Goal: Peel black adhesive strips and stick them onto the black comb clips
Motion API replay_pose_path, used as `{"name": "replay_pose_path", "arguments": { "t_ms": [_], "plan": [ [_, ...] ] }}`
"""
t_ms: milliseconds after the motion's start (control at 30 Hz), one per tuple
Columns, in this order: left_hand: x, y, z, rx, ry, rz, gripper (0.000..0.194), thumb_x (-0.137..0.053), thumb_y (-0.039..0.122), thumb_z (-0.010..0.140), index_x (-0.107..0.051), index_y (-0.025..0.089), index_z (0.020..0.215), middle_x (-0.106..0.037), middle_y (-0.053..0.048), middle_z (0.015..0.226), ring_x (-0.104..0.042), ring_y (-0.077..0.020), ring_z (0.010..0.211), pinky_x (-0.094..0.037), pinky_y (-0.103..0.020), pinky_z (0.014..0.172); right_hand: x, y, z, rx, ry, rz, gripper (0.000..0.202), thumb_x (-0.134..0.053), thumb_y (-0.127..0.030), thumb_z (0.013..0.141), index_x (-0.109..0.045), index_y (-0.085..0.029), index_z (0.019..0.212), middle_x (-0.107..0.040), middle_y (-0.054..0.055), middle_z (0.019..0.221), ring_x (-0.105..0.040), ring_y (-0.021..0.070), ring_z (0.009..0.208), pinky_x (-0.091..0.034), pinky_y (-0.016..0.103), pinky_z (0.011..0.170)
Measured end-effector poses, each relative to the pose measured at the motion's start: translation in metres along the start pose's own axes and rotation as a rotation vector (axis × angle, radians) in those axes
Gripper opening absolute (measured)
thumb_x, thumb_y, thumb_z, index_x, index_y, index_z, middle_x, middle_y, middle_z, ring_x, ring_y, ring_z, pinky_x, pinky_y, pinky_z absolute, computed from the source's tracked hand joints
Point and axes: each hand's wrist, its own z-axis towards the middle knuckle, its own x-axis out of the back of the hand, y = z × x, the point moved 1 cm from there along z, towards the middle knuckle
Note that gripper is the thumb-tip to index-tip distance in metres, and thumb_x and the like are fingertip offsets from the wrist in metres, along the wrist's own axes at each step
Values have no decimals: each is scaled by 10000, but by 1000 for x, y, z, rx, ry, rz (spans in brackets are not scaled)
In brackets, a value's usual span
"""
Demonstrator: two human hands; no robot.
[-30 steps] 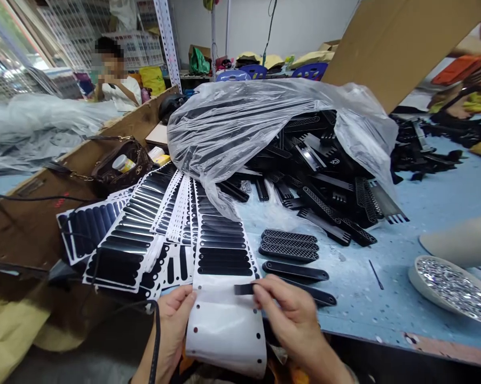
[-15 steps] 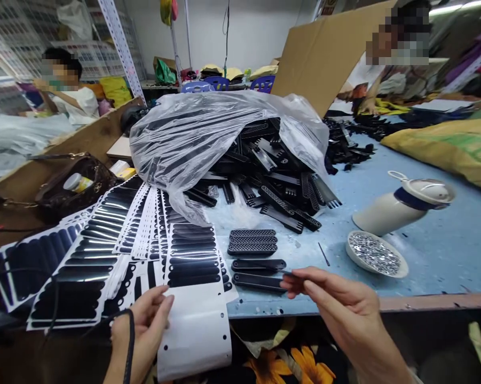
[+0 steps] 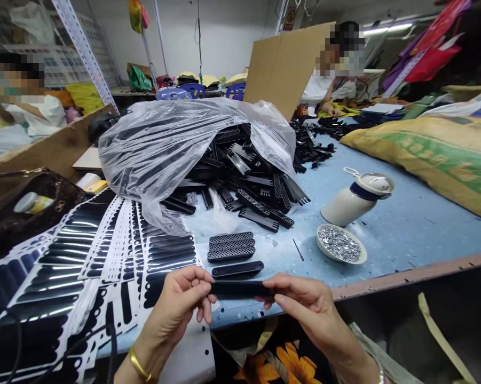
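Note:
My left hand point(image 3: 188, 296), with a gold bracelet at its wrist, pinches one end of a flat black strip point(image 3: 240, 288) between thumb and fingers. The other end is held in my right hand point(image 3: 300, 301). The strip lies level at the table's front edge, and whether a black piece lies under it I cannot tell. Just behind is a single long black piece point(image 3: 237, 270) with rounded ends. Farther back, several black pieces with a mesh pattern point(image 3: 231, 247) lie side by side. White sheets point(image 3: 170, 256) of black round-ended strips spread out by my left hand.
A clear plastic bag point(image 3: 168, 133) spills black comb-like pieces point(image 3: 260, 197) onto the blue table. To the right stand a bowl of small shiny bits point(image 3: 340, 244) and a white bottle point(image 3: 348, 205). A yellow sack point(image 3: 432, 154) lies beyond. Two people sit across the table.
My left hand has left the white sheet and moved right to the strip. My right hand has come left and grips the other end. The view has turned right.

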Motion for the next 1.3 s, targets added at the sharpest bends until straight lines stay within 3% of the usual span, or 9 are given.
{"name": "replay_pose_path", "arguments": {
  "t_ms": [100,200,367,533,733,833,967,1133,1300],
  "plan": [
    [0,3,7,-31,51,32,359,-848,359,555,-635,121,720,-664,-39,509,-576,-125,336,-325,-164,348,11,5,7,95,89,-155,258,-698,-358,870,-745,-194,1063,-762,105,914,-734,227,736,-620,302,597],
    [-2,6,15,-59,85,75,350,-835,360,569,-629,122,721,-662,-39,510,-581,-127,344,-342,-167,352,15,-3,17,320,151,-470,188,-695,-252,865,-742,-218,1044,-751,90,965,-720,228,824,-609,311,656],
    [-7,9,23,-61,51,122,338,-816,365,594,-637,117,738,-664,-47,522,-586,-130,353,-346,-170,354,4,-17,32,603,-50,-858,186,-581,-158,929,-698,-173,1073,-706,111,914,-654,239,826,-557,385,714],
    [-6,8,31,-102,19,200,328,-783,364,658,-664,109,826,-698,-71,599,-620,-152,403,-371,-188,373,8,-15,43,556,-175,-972,220,-467,-143,975,-684,-155,938,-610,78,758,-572,201,699,-486,332,612],
    [4,8,34,-464,251,609,180,-749,281,710,-741,167,849,-703,-31,637,-644,-167,504,-468,-243,486,39,-18,44,512,20,-838,117,-582,-196,941,-693,-169,912,-652,52,736,-610,176,653,-492,294,577],
    [1,2,35,-732,87,896,88,-708,200,755,-762,196,824,-750,-66,738,-685,-202,645,-518,-279,627,44,-7,44,400,46,-735,74,-637,-211,908,-708,-194,917,-708,40,788,-660,168,681,-516,265,574],
    [-6,-12,41,-983,-104,1180,169,-590,130,844,-722,172,941,-736,-106,815,-661,-232,736,-499,-337,688,32,18,47,335,8,-608,105,-621,-206,895,-717,-183,930,-745,51,854,-698,177,745,-552,279,671],
    [-10,-18,39,-1067,-110,1368,160,-512,86,877,-656,153,857,-648,-79,702,-576,-219,669,-444,-347,631,22,24,41,186,-101,-598,114,-592,-203,890,-703,-185,871,-718,32,804,-676,173,730,-524,280,673],
    [0,-9,38,-1067,-84,1220,124,-535,91,876,-629,170,894,-655,-44,747,-610,-179,697,-479,-299,660,30,15,40,151,-166,-608,120,-580,-213,902,-692,-192,865,-707,28,797,-665,169,719,-512,272,649]
  ]
}}
